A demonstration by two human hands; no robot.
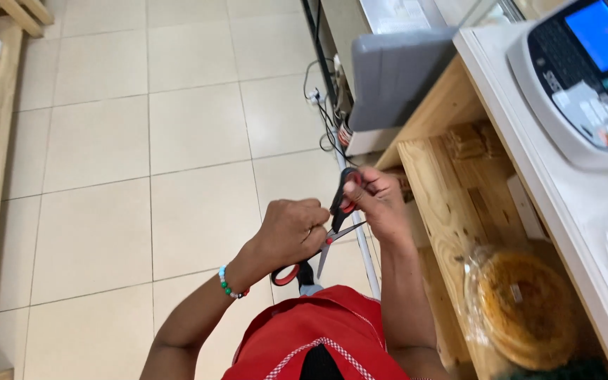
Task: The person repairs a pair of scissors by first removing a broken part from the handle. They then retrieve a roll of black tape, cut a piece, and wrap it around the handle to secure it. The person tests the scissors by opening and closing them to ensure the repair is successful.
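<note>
Scissors: I see two pairs held in the air over the tiled floor, in front of my red apron. One pair of red-and-black scissors is in my right hand; a second pair, blades parted, is in my left hand.
Left fingers: clenched over the second pair, its red loop poking out below my palm.
Right fingers: grasping the upper handle loops.
Doing it well: I judge the blades cross near each other, so I'd keep the points turned away from my fingers and move slowly.
Surroundings: a wooden shelf to my right holds a bagged round bread; above it a white table carries an electronic scale.
Hard to make out: the blades overlap, so possibly they touch; I cannot tell. My left thumb is hidden.
</note>
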